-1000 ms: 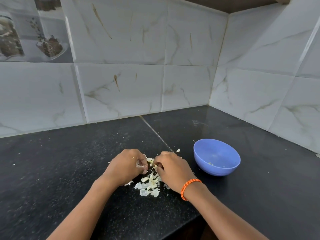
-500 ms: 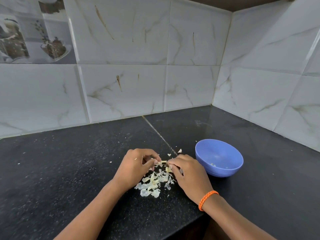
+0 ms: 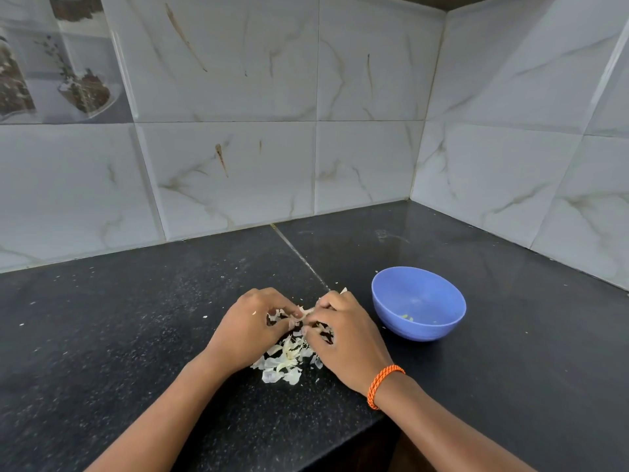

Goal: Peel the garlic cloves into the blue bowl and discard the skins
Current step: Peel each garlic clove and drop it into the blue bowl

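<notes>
Garlic clove (image 3: 304, 314) pinched between both our hands, above the skins.
Our left hand (image 3: 253, 327) and right hand (image 3: 343, 330) have drawn together since a moment ago, fingertips gripping one clove over the skin pile (image 3: 284, 362); peeling continues, blue bowl (image 3: 418, 303) waiting just right.

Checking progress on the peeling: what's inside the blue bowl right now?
The blue bowl is nearly empty: only a few small pale bits lie near its bottom, too small to identify. Its near inner wall is hidden by the rim.
</notes>
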Demonstrator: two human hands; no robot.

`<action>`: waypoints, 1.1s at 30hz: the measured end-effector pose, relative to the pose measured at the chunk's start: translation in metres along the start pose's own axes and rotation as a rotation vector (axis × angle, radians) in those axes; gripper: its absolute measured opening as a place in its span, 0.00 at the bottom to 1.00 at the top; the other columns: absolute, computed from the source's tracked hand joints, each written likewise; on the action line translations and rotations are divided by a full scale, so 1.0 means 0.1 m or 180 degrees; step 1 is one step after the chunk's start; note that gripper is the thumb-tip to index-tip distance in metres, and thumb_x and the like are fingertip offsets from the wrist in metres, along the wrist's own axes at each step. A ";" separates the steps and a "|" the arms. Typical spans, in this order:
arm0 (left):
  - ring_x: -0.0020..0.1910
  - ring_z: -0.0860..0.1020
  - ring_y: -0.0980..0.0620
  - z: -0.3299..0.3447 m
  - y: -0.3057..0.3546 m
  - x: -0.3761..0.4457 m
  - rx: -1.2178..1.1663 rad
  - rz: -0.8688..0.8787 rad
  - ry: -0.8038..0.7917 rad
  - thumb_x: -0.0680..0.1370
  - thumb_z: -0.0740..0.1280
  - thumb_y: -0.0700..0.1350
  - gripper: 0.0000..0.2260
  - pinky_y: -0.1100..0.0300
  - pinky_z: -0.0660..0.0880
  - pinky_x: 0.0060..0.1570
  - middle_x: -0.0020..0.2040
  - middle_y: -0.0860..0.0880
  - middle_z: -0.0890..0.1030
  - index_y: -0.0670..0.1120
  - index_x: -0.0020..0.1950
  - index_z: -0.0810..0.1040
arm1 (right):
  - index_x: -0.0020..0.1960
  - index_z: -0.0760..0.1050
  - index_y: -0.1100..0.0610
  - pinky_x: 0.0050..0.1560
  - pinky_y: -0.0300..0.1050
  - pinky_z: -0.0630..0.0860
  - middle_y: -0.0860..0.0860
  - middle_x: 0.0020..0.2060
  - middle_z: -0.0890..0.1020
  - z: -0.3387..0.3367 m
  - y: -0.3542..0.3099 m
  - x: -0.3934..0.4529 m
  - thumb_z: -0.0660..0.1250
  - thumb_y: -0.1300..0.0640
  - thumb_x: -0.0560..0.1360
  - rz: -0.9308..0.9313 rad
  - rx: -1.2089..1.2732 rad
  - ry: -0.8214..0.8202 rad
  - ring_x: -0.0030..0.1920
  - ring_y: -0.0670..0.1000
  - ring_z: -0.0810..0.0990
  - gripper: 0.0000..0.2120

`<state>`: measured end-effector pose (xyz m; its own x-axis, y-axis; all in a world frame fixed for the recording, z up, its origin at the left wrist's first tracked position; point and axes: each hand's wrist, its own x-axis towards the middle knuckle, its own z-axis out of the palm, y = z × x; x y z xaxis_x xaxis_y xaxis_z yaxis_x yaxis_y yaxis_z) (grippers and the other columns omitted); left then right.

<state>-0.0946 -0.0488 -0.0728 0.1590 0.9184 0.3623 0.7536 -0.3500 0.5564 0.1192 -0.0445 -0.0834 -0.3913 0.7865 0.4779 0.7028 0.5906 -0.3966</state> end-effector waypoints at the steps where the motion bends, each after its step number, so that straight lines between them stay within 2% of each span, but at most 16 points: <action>1: 0.51 0.76 0.64 0.01 0.00 0.00 0.0150 -0.0022 -0.0046 0.78 0.77 0.48 0.07 0.64 0.71 0.48 0.50 0.65 0.83 0.62 0.50 0.87 | 0.58 0.85 0.49 0.56 0.41 0.73 0.41 0.55 0.74 0.01 -0.01 0.00 0.69 0.46 0.82 -0.0019 -0.0086 -0.0058 0.56 0.44 0.70 0.11; 6: 0.53 0.73 0.62 0.00 0.04 -0.02 0.0489 -0.0153 -0.0054 0.75 0.80 0.51 0.05 0.58 0.73 0.49 0.48 0.63 0.81 0.60 0.44 0.85 | 0.57 0.85 0.48 0.59 0.43 0.74 0.42 0.56 0.74 0.04 -0.01 0.01 0.71 0.48 0.81 -0.0078 -0.0195 -0.0202 0.58 0.44 0.69 0.08; 11: 0.51 0.73 0.64 0.02 0.02 -0.02 0.0332 -0.0110 0.0135 0.78 0.76 0.52 0.04 0.61 0.69 0.45 0.47 0.64 0.82 0.61 0.44 0.85 | 0.53 0.82 0.49 0.64 0.45 0.72 0.41 0.54 0.74 0.05 0.01 0.03 0.69 0.52 0.83 -0.0116 -0.0075 -0.0067 0.56 0.46 0.71 0.04; 16: 0.51 0.74 0.61 0.01 0.05 0.00 -0.0078 0.0038 0.0451 0.81 0.74 0.51 0.04 0.65 0.68 0.48 0.48 0.65 0.85 0.62 0.49 0.86 | 0.52 0.78 0.45 0.49 0.49 0.77 0.41 0.46 0.80 0.03 0.02 0.05 0.65 0.49 0.85 0.0009 0.0606 0.0407 0.49 0.46 0.77 0.04; 19: 0.52 0.77 0.60 0.00 0.11 0.00 -0.0505 0.0039 0.0364 0.81 0.75 0.49 0.06 0.67 0.68 0.48 0.47 0.64 0.86 0.61 0.50 0.88 | 0.52 0.82 0.49 0.46 0.43 0.80 0.42 0.43 0.83 0.01 0.02 0.04 0.71 0.56 0.82 0.0078 0.1056 0.0505 0.47 0.48 0.82 0.02; 21: 0.53 0.77 0.60 0.00 0.14 -0.02 -0.0673 0.0014 0.0247 0.79 0.77 0.49 0.05 0.67 0.68 0.48 0.48 0.65 0.87 0.61 0.50 0.89 | 0.53 0.82 0.49 0.45 0.39 0.80 0.42 0.42 0.83 0.00 0.03 0.03 0.73 0.61 0.80 0.0191 0.1189 0.0518 0.46 0.47 0.83 0.07; 24: 0.52 0.78 0.60 0.03 0.16 -0.03 -0.0663 -0.0033 0.0250 0.76 0.80 0.53 0.03 0.62 0.71 0.47 0.45 0.66 0.86 0.61 0.48 0.89 | 0.54 0.81 0.49 0.46 0.41 0.81 0.42 0.42 0.83 -0.01 0.03 0.03 0.74 0.63 0.79 0.0275 0.1202 0.0464 0.47 0.46 0.83 0.10; 28: 0.49 0.78 0.60 0.05 0.15 -0.02 -0.0564 -0.0077 0.0449 0.75 0.81 0.52 0.03 0.61 0.71 0.44 0.43 0.65 0.86 0.61 0.45 0.89 | 0.55 0.81 0.50 0.51 0.40 0.82 0.42 0.45 0.85 -0.02 0.01 0.02 0.74 0.63 0.79 0.0254 0.1272 0.0429 0.50 0.44 0.84 0.10; 33: 0.48 0.79 0.60 0.06 0.16 -0.02 -0.0430 -0.0057 0.0564 0.77 0.79 0.52 0.02 0.61 0.72 0.44 0.43 0.65 0.86 0.59 0.46 0.89 | 0.55 0.81 0.50 0.52 0.41 0.84 0.42 0.46 0.86 -0.05 0.00 0.02 0.73 0.62 0.80 0.0319 0.1385 0.0574 0.51 0.42 0.86 0.09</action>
<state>-0.0792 -0.0548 -0.0688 0.0229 0.8821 0.4706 0.6611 -0.3665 0.6548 0.1212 -0.0440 -0.0790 -0.1978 0.8223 0.5335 0.4028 0.5644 -0.7205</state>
